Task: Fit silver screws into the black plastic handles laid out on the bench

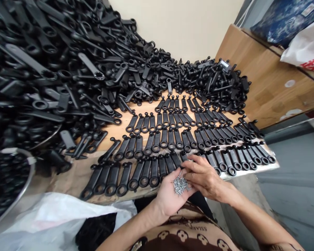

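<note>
My left hand point(167, 200) is cupped, palm up, under a heap of small silver screws point(180, 185). Close over its fingertips, my right hand point(205, 177) has its fingers bent and pressed together at the edge of the heap. What sits between those fingertips is hidden. In front of both hands, black plastic arms point(124, 178) lie side by side in several rows, ring ends toward me and ball ends away. The nearest row passes behind my hands, which cover some of its pieces.
A large pile of the same black parts point(99, 62) rises at the back left and runs along the back. A round metal-rimmed container point(31, 174) stands at the left, with white plastic bags point(57, 212) below. A wooden panel point(261, 69) bounds the right.
</note>
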{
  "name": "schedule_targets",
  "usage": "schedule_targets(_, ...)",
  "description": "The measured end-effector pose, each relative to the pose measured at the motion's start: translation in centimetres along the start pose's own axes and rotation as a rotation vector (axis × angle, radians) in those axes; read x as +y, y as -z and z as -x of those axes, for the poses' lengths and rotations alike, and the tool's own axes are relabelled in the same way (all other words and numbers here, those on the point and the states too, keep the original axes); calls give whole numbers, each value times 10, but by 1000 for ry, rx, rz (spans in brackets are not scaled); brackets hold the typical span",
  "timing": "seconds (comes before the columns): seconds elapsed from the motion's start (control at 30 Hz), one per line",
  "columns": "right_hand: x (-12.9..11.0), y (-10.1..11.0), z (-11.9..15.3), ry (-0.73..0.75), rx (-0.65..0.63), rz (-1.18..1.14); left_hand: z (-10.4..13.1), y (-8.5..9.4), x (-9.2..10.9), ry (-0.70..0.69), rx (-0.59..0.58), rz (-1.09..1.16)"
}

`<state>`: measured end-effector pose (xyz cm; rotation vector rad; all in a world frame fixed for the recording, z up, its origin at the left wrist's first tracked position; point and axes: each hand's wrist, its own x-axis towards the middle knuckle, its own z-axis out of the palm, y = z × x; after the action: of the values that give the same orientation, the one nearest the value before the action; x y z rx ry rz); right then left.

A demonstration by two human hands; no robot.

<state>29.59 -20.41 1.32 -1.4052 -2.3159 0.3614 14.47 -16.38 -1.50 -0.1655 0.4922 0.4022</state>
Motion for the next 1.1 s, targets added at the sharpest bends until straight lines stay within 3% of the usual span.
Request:
schedule_targets(0.17,2,-3,-1,5,25,-41,-3,2,2,14,32,23)
schedule_targets(0.43,2,12,2,-28,57,-71,-7,-4,3,42,-39,9)
schedule_targets(0.63,40,35,19,-254,337,-22,-4,0,3,88,-22,-89)
schedule_targets(0.7,55,35,23,-330,376,38,-4,1,3,88,-20,-91)
schedule_targets(0.83,70,25,20,-343,325,162,-4,1,3,86,-26,-96)
schedule_targets(1.1,74,14,13,-332,195,306,-3,2,6,63,-38,-107)
